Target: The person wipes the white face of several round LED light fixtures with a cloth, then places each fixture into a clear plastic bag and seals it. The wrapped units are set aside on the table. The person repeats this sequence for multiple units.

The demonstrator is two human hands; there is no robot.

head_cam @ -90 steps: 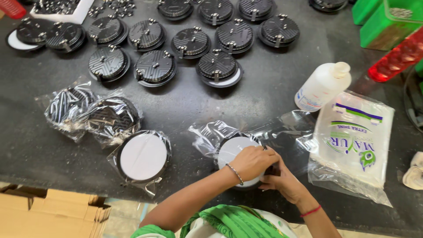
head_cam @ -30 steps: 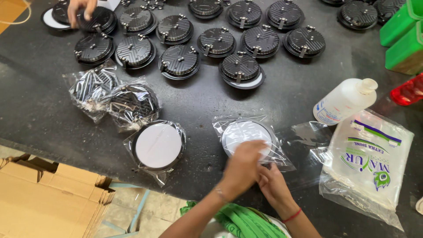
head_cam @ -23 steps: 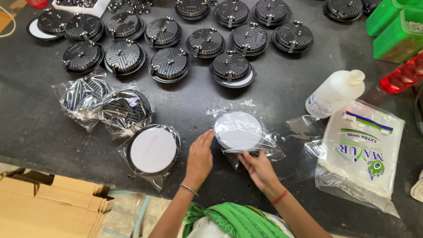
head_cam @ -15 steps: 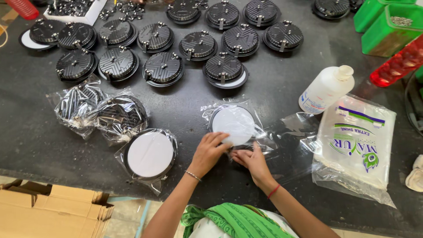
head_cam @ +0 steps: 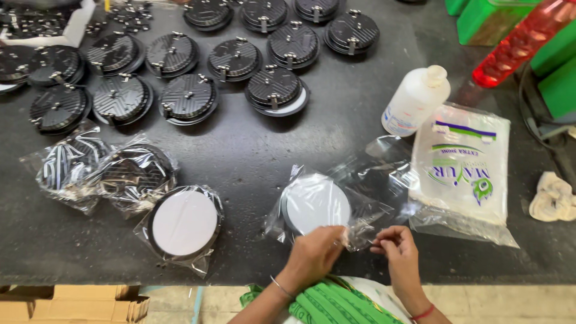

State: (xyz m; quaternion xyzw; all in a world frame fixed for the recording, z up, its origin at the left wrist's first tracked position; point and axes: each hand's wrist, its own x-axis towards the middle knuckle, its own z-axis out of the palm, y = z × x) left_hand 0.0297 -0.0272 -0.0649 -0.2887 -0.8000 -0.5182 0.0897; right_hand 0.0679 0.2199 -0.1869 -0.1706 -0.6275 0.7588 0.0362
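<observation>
Here, hands: both rest at the near edge of the dark table (head_cam: 252,156), close together but not touching.
Left hand: the left hand (head_cam: 315,255) pinches the near edge of a clear plastic bag (head_cam: 360,231), fingers closed on the film.
Right hand: the right hand (head_cam: 397,249) sits just beside it, fingertips drawn together at the same loose bag edge; whether they truly grip the film I cannot tell.
Bagged disc: a round white-faced disc (head_cam: 317,204) lies inside that bag, flat on the table, just beyond the hands.
Left of it: another bagged white disc (head_cam: 184,223) lies flat, with two bagged black discs (head_cam: 102,171) touching each other further left.
Far side: rows of unbagged black ribbed discs (head_cam: 276,90) cover the table's far part.
Right side: a packet of clear bags (head_cam: 462,171) lies near the right hand, a white plastic bottle (head_cam: 415,101) just behind it, a crumpled rag (head_cam: 553,197) at the far right.
Below: cardboard (head_cam: 72,300) shows under the table's edge.
</observation>
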